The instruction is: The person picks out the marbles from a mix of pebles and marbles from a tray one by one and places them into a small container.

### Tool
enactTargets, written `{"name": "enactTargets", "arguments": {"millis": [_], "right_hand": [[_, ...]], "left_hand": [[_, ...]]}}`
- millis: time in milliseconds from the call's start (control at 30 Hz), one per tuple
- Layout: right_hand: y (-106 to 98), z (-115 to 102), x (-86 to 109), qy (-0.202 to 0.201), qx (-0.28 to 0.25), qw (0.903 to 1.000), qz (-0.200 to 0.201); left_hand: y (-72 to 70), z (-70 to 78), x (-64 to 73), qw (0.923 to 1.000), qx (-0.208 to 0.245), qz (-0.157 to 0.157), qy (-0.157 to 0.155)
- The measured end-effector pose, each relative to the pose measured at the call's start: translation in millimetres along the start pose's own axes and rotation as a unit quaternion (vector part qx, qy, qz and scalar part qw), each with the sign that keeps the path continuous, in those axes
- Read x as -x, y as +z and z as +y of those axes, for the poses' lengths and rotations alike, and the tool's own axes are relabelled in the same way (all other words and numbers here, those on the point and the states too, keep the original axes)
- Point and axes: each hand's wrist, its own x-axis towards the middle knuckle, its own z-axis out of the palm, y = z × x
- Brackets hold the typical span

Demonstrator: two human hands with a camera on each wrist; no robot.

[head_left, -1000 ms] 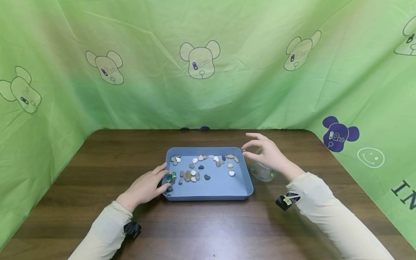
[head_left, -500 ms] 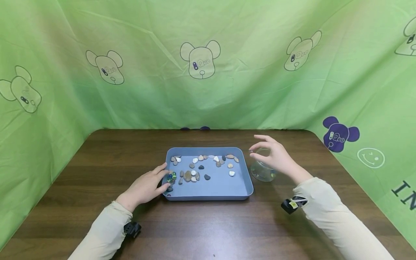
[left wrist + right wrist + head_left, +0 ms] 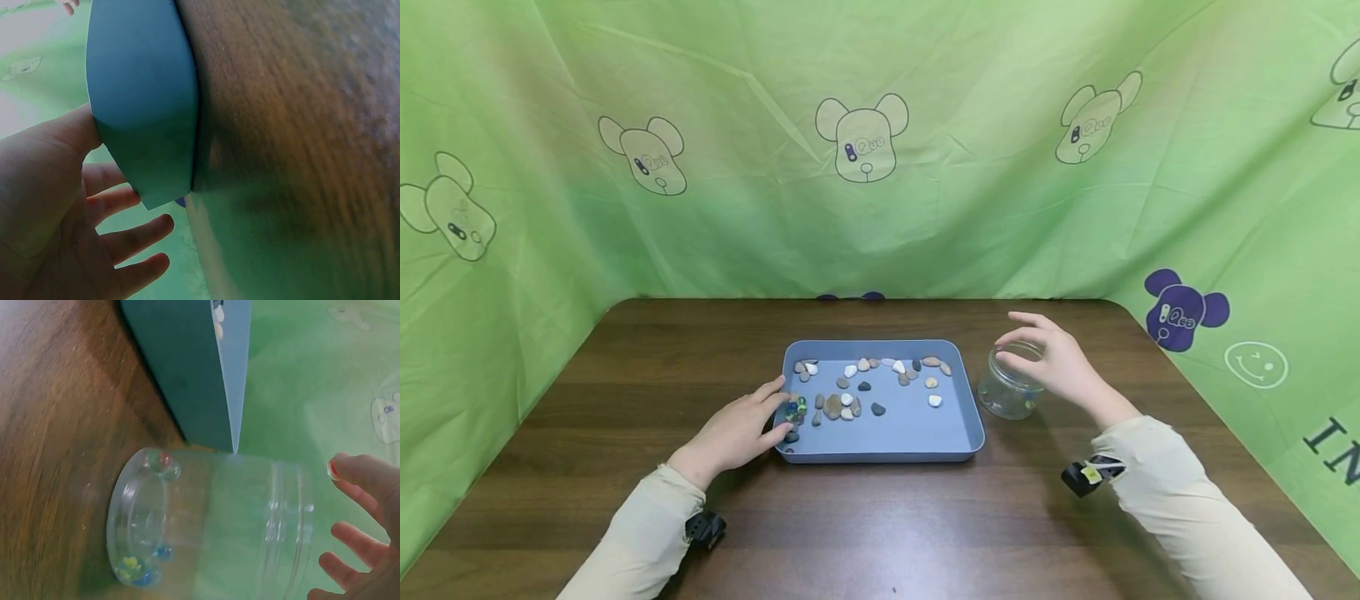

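Observation:
A blue tray (image 3: 910, 433) holds scattered pebbles (image 3: 832, 407) and, at its left end, a small cluster of glass marbles (image 3: 797, 408). My left hand (image 3: 737, 429) rests over the left rim with relaxed fingers beside that cluster; in the left wrist view its thumb and fingertips lie at the edge of the tray wall (image 3: 147, 94). Between thumb and fingertip my right hand (image 3: 1048, 362) pinches a clear marble with red in it (image 3: 332, 470). That hand is at the mouth of a clear jar (image 3: 240, 519), which stands upright with several marbles (image 3: 134, 569) at its bottom.
The tray and the jar stand side by side on a brown wooden table (image 3: 865, 525). A green cloth (image 3: 745, 225) with bear-like drawings hangs behind and along both sides. More pebbles (image 3: 898, 367) lie along the tray's far wall.
My right hand has moved right with the marble, from above the tray's right edge to the jar's mouth. The left hand has stayed still.

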Motion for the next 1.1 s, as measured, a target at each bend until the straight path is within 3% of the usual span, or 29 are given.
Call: {"name": "enactTargets", "arguments": {"millis": [1100], "right_hand": [[-3.7, 32.0, 12.2, 0.040, 0.012, 0.9978, 0.050]], "left_hand": [[0.7, -1.3, -0.7, 1.0000, 0.005, 0.000, 0.006]]}}
